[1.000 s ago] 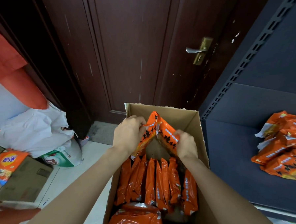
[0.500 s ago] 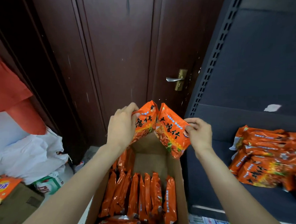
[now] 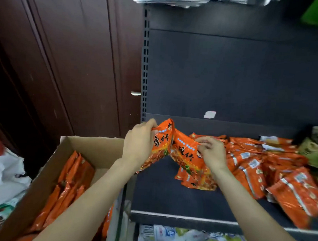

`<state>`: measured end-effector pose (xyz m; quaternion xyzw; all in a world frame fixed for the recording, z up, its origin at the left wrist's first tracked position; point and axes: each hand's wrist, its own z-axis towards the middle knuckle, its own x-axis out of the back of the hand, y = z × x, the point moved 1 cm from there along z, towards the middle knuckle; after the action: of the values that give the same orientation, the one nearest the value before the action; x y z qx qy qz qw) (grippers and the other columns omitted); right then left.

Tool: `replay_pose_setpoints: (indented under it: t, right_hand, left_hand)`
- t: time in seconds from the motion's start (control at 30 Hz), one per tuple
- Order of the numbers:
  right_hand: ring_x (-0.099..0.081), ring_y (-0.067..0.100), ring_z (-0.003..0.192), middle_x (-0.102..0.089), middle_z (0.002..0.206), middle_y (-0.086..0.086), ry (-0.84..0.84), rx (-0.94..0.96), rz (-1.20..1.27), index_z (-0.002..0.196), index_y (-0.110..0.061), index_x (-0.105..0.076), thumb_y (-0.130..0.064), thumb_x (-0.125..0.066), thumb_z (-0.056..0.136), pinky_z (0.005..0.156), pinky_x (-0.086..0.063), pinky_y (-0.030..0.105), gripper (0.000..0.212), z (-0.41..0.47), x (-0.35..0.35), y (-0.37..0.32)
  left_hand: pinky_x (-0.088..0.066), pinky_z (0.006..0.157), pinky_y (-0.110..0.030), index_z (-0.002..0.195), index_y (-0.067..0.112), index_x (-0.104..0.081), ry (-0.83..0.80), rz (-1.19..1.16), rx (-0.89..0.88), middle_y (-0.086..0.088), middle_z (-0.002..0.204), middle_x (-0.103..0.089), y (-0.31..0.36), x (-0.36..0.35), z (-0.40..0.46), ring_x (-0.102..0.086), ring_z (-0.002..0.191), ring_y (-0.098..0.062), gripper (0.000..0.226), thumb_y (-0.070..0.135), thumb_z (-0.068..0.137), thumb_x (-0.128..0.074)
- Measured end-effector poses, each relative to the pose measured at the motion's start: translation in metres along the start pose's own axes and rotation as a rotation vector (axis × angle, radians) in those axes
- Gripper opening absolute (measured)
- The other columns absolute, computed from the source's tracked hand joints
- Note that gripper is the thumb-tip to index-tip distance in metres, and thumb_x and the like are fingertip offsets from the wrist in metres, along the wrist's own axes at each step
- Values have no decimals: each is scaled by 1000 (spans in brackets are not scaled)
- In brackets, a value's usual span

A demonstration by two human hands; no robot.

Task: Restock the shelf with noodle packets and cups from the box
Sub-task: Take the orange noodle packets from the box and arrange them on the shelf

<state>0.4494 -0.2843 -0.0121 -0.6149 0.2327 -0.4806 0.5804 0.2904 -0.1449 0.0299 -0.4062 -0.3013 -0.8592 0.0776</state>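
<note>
A person's left hand [image 3: 138, 147] and right hand [image 3: 210, 154] each grip an orange noodle packet, the left packet [image 3: 160, 144] and right packet [image 3: 186, 155] held over the dark shelf [image 3: 169, 191]. Right of the fingers lies a pile of packets [image 3: 273, 167]; lower left, the cardboard box [image 3: 90, 148] holds more.
</note>
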Motion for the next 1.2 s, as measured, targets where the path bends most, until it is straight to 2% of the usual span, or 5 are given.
replay_pose_setpoints:
  t: [0.33,0.47,0.67,0.83,1.2]
  right_hand:
    - [-60,12,97,-64,99,-2,-263,-10,-210,84,-16,-67,10,-54,86,83,-47,25,29,7,58,56]
    - [-62,17,103,-68,106,3,-238,69,-410,91,-11,-69,10,-53,86,87,-43,20,27,10,56,83]
    - [-64,19,97,-69,106,4,-183,151,-646,101,-16,-66,1,-57,88,83,-53,32,23,15,62,101]
    - [-58,21,108,-65,112,6,-211,243,-574,107,-12,-66,3,-57,86,94,-46,32,28,8,73,94]
    - [-38,17,124,-47,131,1,-407,247,-683,129,-20,-52,-17,-67,84,99,-28,21,47,-16,85,99]
  left_hand:
    - [-41,59,-31,101,16,-51,-202,101,62,0,74,-56,32,-45,-27,-60,72,-26,7,21,97,-47]
    - [-38,56,-31,94,17,-50,-313,74,27,1,70,-55,33,-64,-32,-56,67,-25,3,19,96,-50]
    - [-46,68,-39,79,28,-47,-468,-36,-34,8,66,-53,31,-99,-39,-58,72,-28,18,23,91,-59]
    - [-40,65,-32,89,16,-58,-460,-137,10,3,70,-57,49,-130,-45,-53,65,-22,6,21,92,-59]
    - [-46,93,-38,103,18,-68,-474,-192,18,-1,109,-60,80,-174,-56,-55,104,-18,15,16,88,-63]
